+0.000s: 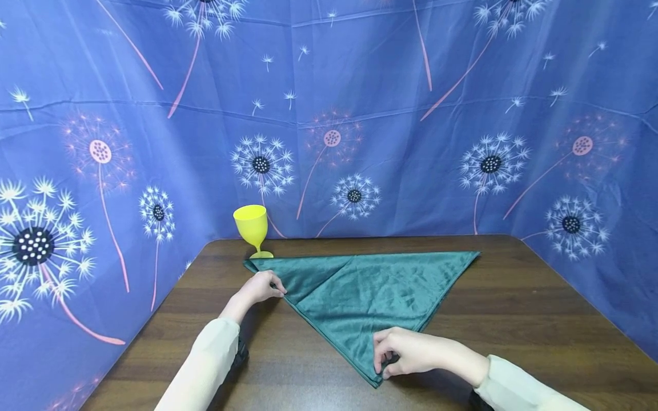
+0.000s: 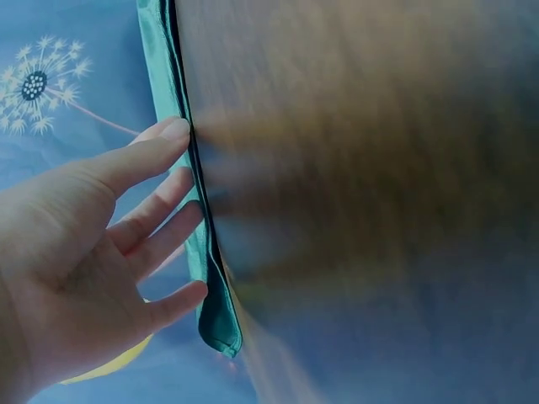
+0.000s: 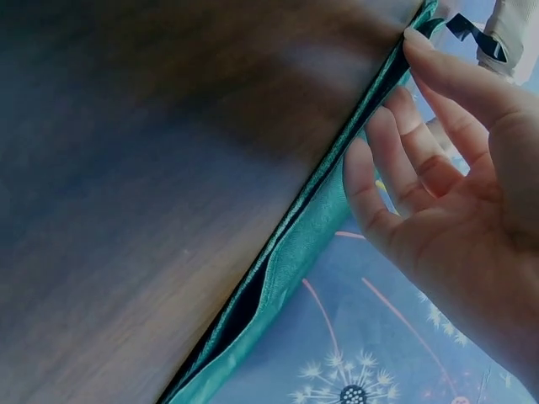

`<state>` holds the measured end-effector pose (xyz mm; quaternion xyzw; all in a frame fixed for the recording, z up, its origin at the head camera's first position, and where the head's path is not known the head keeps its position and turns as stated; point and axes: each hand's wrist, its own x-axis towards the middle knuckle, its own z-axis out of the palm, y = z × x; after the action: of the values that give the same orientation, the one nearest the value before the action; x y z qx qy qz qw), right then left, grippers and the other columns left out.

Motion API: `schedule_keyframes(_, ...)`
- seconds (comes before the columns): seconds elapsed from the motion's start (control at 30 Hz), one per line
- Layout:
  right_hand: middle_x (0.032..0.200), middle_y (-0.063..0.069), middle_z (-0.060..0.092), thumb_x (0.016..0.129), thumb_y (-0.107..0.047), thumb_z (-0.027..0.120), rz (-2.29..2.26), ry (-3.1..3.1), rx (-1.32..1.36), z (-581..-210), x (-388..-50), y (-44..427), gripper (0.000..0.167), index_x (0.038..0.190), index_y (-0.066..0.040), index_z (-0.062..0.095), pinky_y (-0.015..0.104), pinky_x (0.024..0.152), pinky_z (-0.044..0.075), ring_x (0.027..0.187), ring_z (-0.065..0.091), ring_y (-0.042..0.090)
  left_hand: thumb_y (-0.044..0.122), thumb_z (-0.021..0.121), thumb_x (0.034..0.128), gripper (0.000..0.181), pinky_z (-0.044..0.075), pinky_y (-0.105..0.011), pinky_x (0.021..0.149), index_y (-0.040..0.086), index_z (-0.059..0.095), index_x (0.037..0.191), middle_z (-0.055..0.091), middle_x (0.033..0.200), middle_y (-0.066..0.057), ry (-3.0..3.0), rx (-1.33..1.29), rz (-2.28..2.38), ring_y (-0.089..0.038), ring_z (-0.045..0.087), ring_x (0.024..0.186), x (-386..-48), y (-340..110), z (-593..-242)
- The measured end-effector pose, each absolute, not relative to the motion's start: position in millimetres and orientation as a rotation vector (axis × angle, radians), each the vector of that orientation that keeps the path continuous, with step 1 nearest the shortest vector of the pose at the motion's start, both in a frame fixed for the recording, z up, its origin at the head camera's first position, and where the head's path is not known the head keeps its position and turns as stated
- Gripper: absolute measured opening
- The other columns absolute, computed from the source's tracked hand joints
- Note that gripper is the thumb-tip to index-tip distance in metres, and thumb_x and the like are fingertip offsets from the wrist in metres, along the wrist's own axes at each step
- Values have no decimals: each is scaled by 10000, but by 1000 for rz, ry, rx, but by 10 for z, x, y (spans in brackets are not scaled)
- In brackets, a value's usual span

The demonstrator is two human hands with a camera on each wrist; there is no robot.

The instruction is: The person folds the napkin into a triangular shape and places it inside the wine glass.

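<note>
A dark green satiny cloth [image 1: 380, 285] lies on the table, folded into a triangle with its long side at the back and a corner towards me. My left hand [image 1: 261, 286] touches the cloth's left edge near the back left corner; thumb and fingertips rest along that edge in the left wrist view. At the near corner, my right hand [image 1: 406, 351] rests its fingertips on the cloth, thumb beside the edge. Loosely bent fingers [image 3: 404, 160] and layered cloth edges [image 3: 290, 244] show in the right wrist view.
A yellow plastic goblet [image 1: 252, 228] stands upright at the back left, just behind the cloth's left corner. The brown wooden table [image 1: 519, 319] meets a blue dandelion-print curtain [image 1: 401, 142] at the back and sides.
</note>
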<state>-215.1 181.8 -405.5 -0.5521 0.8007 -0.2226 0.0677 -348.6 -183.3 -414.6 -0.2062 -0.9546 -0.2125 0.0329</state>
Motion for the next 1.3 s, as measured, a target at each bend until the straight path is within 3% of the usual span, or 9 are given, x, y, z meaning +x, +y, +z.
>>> schedule_keyframes(0.53, 853, -49, 564, 809, -175, 720, -695, 2455, -1700, -4102, -2139, 1765, 80, 887, -166, 705, 112, 689, 456, 763, 516, -6, 80, 752, 753, 57, 431, -424, 976, 117, 760, 795, 661, 900, -24, -2909, -680, -726, -297, 585, 1046, -3527, -1919, -4172)
schedule_keyframes(0.8, 856, -52, 575, 810, -206, 718, -710, 2431, -1714, -4072, -2107, 1785, 103, 906, -167, 722, 119, 704, 459, 778, 518, -5, 79, 738, 764, 66, 448, -425, 939, 110, 756, 820, 648, 919, -38, -2894, -715, -713, -279, 597, 984, -3506, -1937, -4168)
schedule_keyframes(1.17, 866, -66, 596, 843, -202, 687, -703, 2388, -1733, -4041, -2079, 1801, 127, 955, -168, 733, 114, 684, 440, 772, 508, -3, 97, 719, 794, 64, 427, -451, 971, 126, 748, 844, 668, 978, -46, -2938, -677, -683, -311, 577, 1073, -3504, -1924, -4140)
schedule_keyframes(1.3, 913, -83, 599, 871, -223, 660, -708, 2430, -1660, -4027, -2116, 1839, 135, 971, -166, 731, 152, 715, 467, 839, 531, -11, 108, 721, 792, 69, 425, -453, 969, 124, 746, 854, 657, 993, -63, -2936, -699, -670, -321, 578, 1070, -3490, -1921, -4151)
